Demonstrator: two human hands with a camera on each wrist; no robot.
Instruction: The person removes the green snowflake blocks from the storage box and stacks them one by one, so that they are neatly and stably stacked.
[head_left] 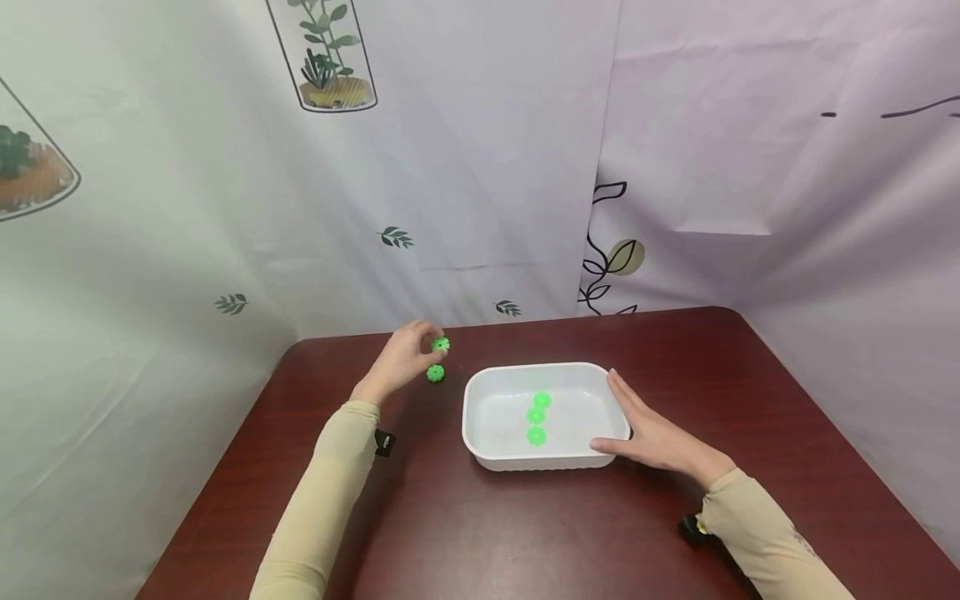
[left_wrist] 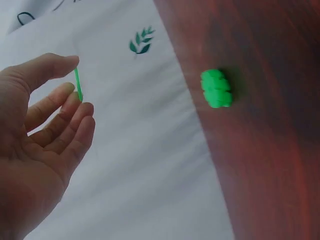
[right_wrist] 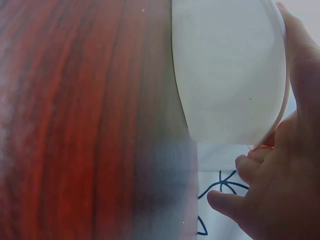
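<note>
In the head view, my left hand (head_left: 402,358) is at the far left of the table, pinching a green flower-shaped disc (head_left: 441,343) by its edge between thumb and fingers. Seen edge-on in the left wrist view, that disc (left_wrist: 78,86) looks thin. Below it on the table lies a small green notched pile (head_left: 435,373), like stacked discs in the left wrist view. My right hand (head_left: 654,435) rests at the right end of a white tray (head_left: 480,457), thumb and fingers spread along the rim. Three more green discs (head_left: 536,415) lie in the tray in a rough line.
A dark red-brown wooden table (head_left: 480,533) holds everything. Behind it and at both sides hangs a pale cloth (head_left: 480,167) printed with plants and leaves, close against the table's far edge. The tray stands between my hands, right of the green pile.
</note>
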